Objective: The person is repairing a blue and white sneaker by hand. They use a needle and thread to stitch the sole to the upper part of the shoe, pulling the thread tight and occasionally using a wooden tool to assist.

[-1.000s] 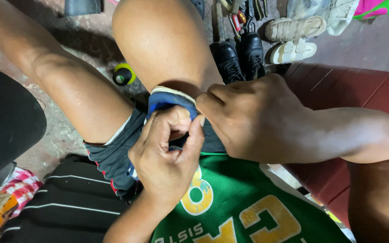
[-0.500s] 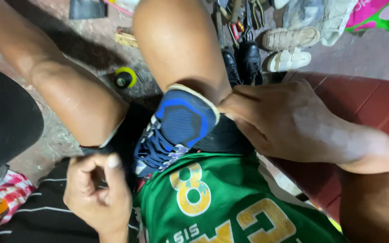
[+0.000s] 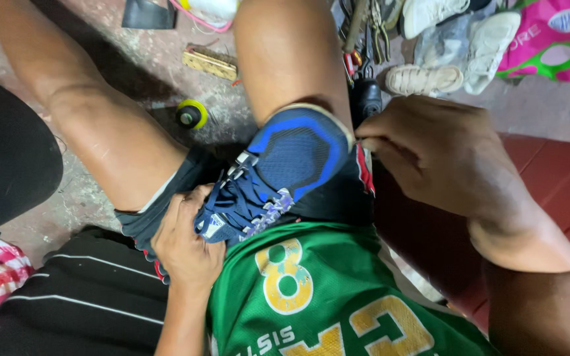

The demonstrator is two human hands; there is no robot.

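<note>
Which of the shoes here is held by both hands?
The navy-and-blue laced sneaker on the lap; the white shoes lie untouched on the floor.

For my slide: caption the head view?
Left hand and right hand hold a blue shoe between bare knees.

I see my own body from above: a green sleeveless basketball jersey point(image 3: 338, 296) covers my chest, printed with a large yellow numeral outlined in white and yellow block lettering below it. Dark shorts point(image 3: 159, 211) with a pale edge and a thin red trim reach to mid-thigh, a second red and white stripe showing at the other leg. Both arms are bare, no sleeves, no watch, no rings on my left hand point(image 3: 186, 247) or right hand point(image 3: 430, 155). My knees and thighs are bare too.
</note>
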